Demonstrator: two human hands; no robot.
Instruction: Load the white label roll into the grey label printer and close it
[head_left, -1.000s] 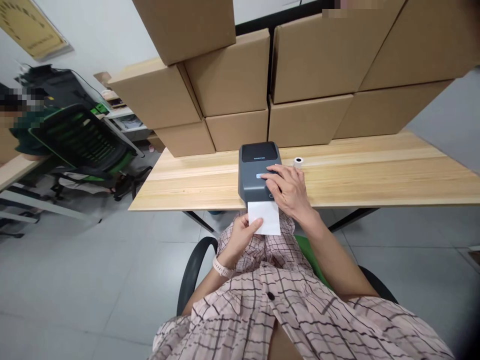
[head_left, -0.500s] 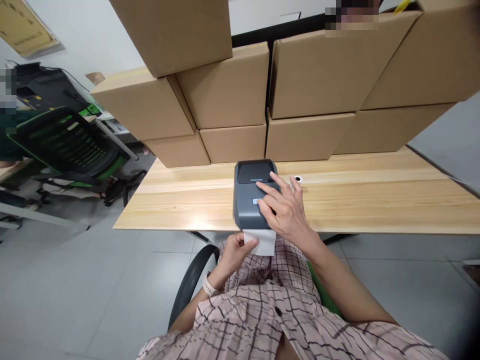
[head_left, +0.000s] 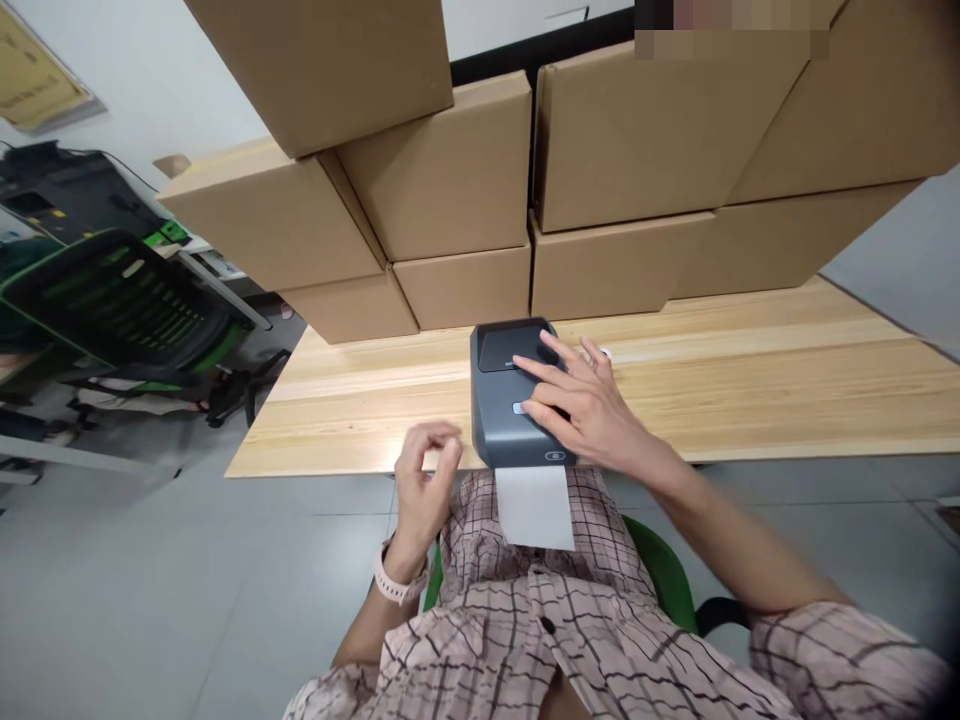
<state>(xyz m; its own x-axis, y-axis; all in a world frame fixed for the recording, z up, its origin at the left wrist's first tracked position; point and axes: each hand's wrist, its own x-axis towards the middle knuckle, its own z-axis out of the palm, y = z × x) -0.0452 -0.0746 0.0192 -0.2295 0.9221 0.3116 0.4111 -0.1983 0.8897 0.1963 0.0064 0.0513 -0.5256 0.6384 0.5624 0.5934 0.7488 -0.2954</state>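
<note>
A dark grey, box-shaped desktop printer with a glossy black top panel (head_left: 499,430) sat at the near edge of a pale wood-grained table (head_left: 337,405), left of the table's middle. A blank white paper strip (head_left: 534,508) extended from its front, past the table edge and over the wearer's lap. The right hand (head_left: 589,405) lay over the printer's right side, fingers spread wide, one tip at the small pale-blue button (head_left: 517,408); no object was seen in its grip. The left hand (head_left: 429,480) was raised just beside the printer's left side, apart from the paper — fingers curled, thumb and fingertips narrowly spaced, nothing visible between them. Motion blur: could not tell whether those tips touched. A pale pink wristband (head_left: 395,583) circled the left wrist. A small white roll (head_left: 607,354) was partly hidden behind the right hand's fingers. Brown cardboard boxes (head_left: 457,170) stood stacked along the table's far side, behind the printer. Outward: a green-and-black mesh-backed office chair (head_left: 127,300) stood on the grey tiled floor (head_left: 270,590) at left, with a yellow poster (head_left: 34,75) on the wall above — its text too blurred to read.
</note>
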